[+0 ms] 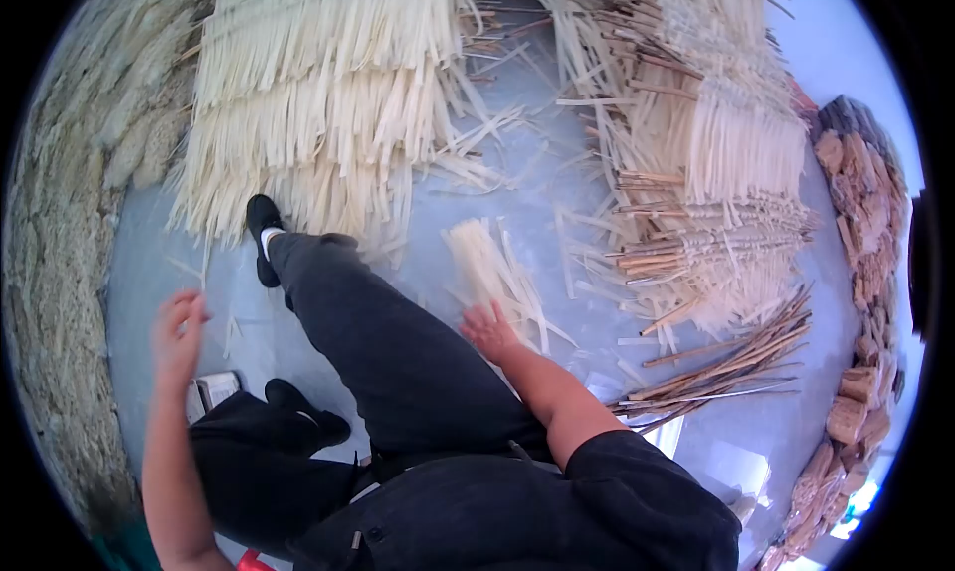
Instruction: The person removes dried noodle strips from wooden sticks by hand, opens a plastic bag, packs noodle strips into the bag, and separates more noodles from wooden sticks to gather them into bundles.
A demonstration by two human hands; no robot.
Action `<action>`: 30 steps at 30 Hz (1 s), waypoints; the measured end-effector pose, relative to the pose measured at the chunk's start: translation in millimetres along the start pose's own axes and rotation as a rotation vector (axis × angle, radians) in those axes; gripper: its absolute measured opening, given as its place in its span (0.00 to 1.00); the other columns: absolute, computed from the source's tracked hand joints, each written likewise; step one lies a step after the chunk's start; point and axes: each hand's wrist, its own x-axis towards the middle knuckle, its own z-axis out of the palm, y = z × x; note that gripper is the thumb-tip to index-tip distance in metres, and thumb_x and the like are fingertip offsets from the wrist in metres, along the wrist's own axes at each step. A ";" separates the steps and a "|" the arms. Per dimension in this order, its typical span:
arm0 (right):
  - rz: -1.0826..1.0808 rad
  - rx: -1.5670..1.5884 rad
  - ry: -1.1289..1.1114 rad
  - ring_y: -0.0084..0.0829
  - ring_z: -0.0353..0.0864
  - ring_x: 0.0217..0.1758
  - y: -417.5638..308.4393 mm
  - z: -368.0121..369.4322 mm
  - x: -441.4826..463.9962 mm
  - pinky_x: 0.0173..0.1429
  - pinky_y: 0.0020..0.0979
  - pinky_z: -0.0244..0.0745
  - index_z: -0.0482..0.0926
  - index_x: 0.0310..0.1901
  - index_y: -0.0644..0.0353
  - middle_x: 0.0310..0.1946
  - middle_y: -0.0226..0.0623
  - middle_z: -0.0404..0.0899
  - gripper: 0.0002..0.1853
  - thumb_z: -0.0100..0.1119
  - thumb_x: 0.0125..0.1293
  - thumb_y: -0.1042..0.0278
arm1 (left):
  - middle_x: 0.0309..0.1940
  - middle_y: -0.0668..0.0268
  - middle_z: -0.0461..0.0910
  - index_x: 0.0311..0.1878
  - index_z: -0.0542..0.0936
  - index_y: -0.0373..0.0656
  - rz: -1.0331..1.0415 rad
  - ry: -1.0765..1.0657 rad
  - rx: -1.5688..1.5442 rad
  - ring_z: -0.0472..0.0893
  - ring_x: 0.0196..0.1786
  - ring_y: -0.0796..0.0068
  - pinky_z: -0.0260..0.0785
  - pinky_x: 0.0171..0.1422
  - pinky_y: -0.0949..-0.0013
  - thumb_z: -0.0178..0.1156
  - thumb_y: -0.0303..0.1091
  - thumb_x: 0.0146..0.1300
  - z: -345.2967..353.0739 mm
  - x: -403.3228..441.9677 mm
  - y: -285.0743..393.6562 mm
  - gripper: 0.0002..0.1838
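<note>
My right hand [487,330] is over the floor just below a loose bundle of pale flat strips [489,263], its fingers spread and nothing seen in them. Whether the fingertips touch the lowest strips I cannot tell. At the left, my left hand [181,327] is raised above the floor, slightly blurred, with fingers apart and nothing in it. Rows of pale strips [318,103] lie like a fringed mat beyond my foot.
Strips and sticks lie in a large pile [736,153] at the right, with loose brown sticks [716,372] below it. A rough stone-like wall [65,273] runs along the left. Brown rocks [865,243] line the right edge. My black shoe [264,238] stands near the mat.
</note>
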 end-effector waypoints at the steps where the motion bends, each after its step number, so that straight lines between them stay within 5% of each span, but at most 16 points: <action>1: 0.029 -0.031 -0.173 0.43 0.40 0.82 6.1 -12.1 16.6 0.79 0.62 0.27 0.59 0.73 0.35 0.78 0.27 0.48 0.44 0.66 0.55 0.46 | 0.43 0.55 0.83 0.27 0.84 0.38 0.010 0.019 0.004 0.79 0.52 0.64 0.68 0.57 0.67 0.62 0.36 0.65 -2.6 6.9 -0.5 0.13; 3: 0.073 -0.133 -0.409 0.41 0.41 0.82 51.4 -68.2 -26.6 0.79 0.62 0.29 0.61 0.72 0.36 0.78 0.28 0.50 0.40 0.63 0.58 0.44 | 0.37 0.56 0.83 0.26 0.83 0.37 -0.014 -0.061 0.025 0.81 0.45 0.65 0.70 0.52 0.66 0.59 0.36 0.67 3.7 -27.7 -44.5 0.15; 5: 0.141 0.001 -0.588 0.40 0.42 0.81 57.7 -114.5 -22.7 0.79 0.62 0.26 0.65 0.70 0.37 0.78 0.28 0.47 0.36 0.59 0.60 0.43 | 0.28 0.57 0.81 0.26 0.84 0.38 -0.382 -0.287 0.129 0.81 0.38 0.66 0.71 0.47 0.66 0.58 0.35 0.65 -18.9 -49.2 -70.9 0.14; 9: 0.264 0.143 -0.376 0.44 0.55 0.77 40.5 -149.6 52.2 0.77 0.60 0.42 0.66 0.70 0.38 0.76 0.32 0.54 0.34 0.57 0.63 0.41 | 0.24 0.57 0.81 0.30 0.86 0.40 -0.584 -0.496 0.178 0.82 0.35 0.67 0.72 0.46 0.67 0.58 0.34 0.61 -55.0 -78.7 -83.2 0.11; 12: 0.685 1.458 -0.381 0.43 0.70 0.68 64.4 -161.7 116.6 0.66 0.53 0.65 0.69 0.68 0.46 0.66 0.34 0.71 0.32 0.49 0.68 0.37 | 0.30 0.56 0.84 0.35 0.88 0.44 -0.466 -0.725 0.093 0.83 0.37 0.66 0.73 0.48 0.65 0.56 0.38 0.59 -48.7 -75.4 -72.4 0.13; 13: 0.710 1.895 -0.223 0.43 0.73 0.66 63.5 -189.7 128.8 0.63 0.49 0.70 0.70 0.67 0.48 0.63 0.34 0.74 0.34 0.47 0.68 0.33 | 0.32 0.56 0.85 0.36 0.88 0.45 -0.633 -0.674 0.086 0.84 0.38 0.64 0.74 0.48 0.64 0.55 0.41 0.60 -47.9 -75.7 -53.4 0.15; 14: 0.693 1.907 -0.179 0.42 0.72 0.66 63.4 -219.8 145.1 0.64 0.47 0.69 0.71 0.67 0.49 0.62 0.35 0.75 0.35 0.47 0.68 0.32 | 0.34 0.57 0.85 0.39 0.87 0.45 -0.412 -0.687 0.135 0.84 0.38 0.63 0.74 0.48 0.62 0.53 0.45 0.62 -37.1 -79.9 -92.9 0.18; 16: 0.725 1.812 -0.090 0.41 0.71 0.67 44.0 -278.5 167.9 0.65 0.42 0.68 0.72 0.66 0.51 0.61 0.36 0.76 0.36 0.45 0.69 0.32 | 0.35 0.58 0.85 0.39 0.86 0.44 -0.355 -0.632 0.117 0.83 0.38 0.63 0.74 0.46 0.60 0.52 0.46 0.63 -31.2 -78.6 -114.0 0.18; 17: 0.752 1.698 -0.017 0.40 0.71 0.67 29.6 -296.5 175.9 0.66 0.41 0.68 0.72 0.66 0.53 0.61 0.36 0.76 0.35 0.45 0.69 0.32 | 0.37 0.59 0.85 0.42 0.85 0.45 -0.572 -0.511 -0.184 0.83 0.38 0.65 0.74 0.41 0.60 0.53 0.44 0.65 -25.6 -77.4 -126.7 0.17; 19: 0.458 2.019 -0.229 0.39 0.71 0.68 17.0 -305.9 176.9 0.68 0.41 0.66 0.68 0.69 0.55 0.64 0.37 0.74 0.37 0.41 0.71 0.33 | 0.46 0.62 0.83 0.61 0.77 0.46 -0.562 -0.462 -0.281 0.82 0.38 0.69 0.75 0.36 0.64 0.53 0.40 0.65 -39.4 -75.3 -101.8 0.22; 21: 0.648 2.158 -0.306 0.39 0.71 0.68 15.1 -342.5 139.0 0.70 0.40 0.66 0.68 0.69 0.57 0.66 0.38 0.72 0.38 0.39 0.72 0.33 | 0.51 0.63 0.82 0.68 0.71 0.53 -0.542 -0.558 -0.254 0.82 0.48 0.65 0.77 0.40 0.58 0.51 0.38 0.65 -37.8 -64.2 -102.9 0.26; 23: 0.705 2.022 -0.196 0.40 0.73 0.66 31.8 -346.1 115.8 0.70 0.40 0.67 0.65 0.70 0.60 0.67 0.42 0.70 0.38 0.38 0.73 0.35 | 0.51 0.65 0.82 0.68 0.72 0.54 -0.496 -0.592 -0.310 0.82 0.50 0.66 0.76 0.46 0.53 0.52 0.43 0.66 -39.7 -61.9 -100.2 0.26; 25: 0.840 1.932 -0.041 0.39 0.73 0.66 31.9 -377.4 89.6 0.69 0.38 0.67 0.65 0.69 0.62 0.66 0.42 0.70 0.37 0.40 0.73 0.37 | 0.52 0.64 0.81 0.66 0.74 0.51 -0.463 -0.604 -0.283 0.83 0.51 0.69 0.78 0.42 0.60 0.53 0.51 0.69 -46.8 -64.2 -87.1 0.25; 26: 0.706 1.948 0.078 0.38 0.73 0.65 54.3 -362.3 79.1 0.69 0.37 0.67 0.66 0.69 0.62 0.66 0.42 0.71 0.35 0.41 0.74 0.39 | 0.52 0.64 0.82 0.64 0.76 0.50 -0.412 -0.597 -0.269 0.83 0.49 0.69 0.79 0.41 0.60 0.53 0.51 0.69 -39.7 -57.7 -95.7 0.25; 30: 0.826 1.805 0.230 0.35 0.78 0.58 58.7 -407.7 42.6 0.62 0.35 0.72 0.71 0.65 0.62 0.58 0.40 0.77 0.32 0.44 0.74 0.41 | 0.39 0.61 0.86 0.46 0.86 0.46 -0.206 -0.463 -0.097 0.84 0.44 0.70 0.76 0.46 0.62 0.58 0.50 0.64 -50.4 -45.8 -59.6 0.19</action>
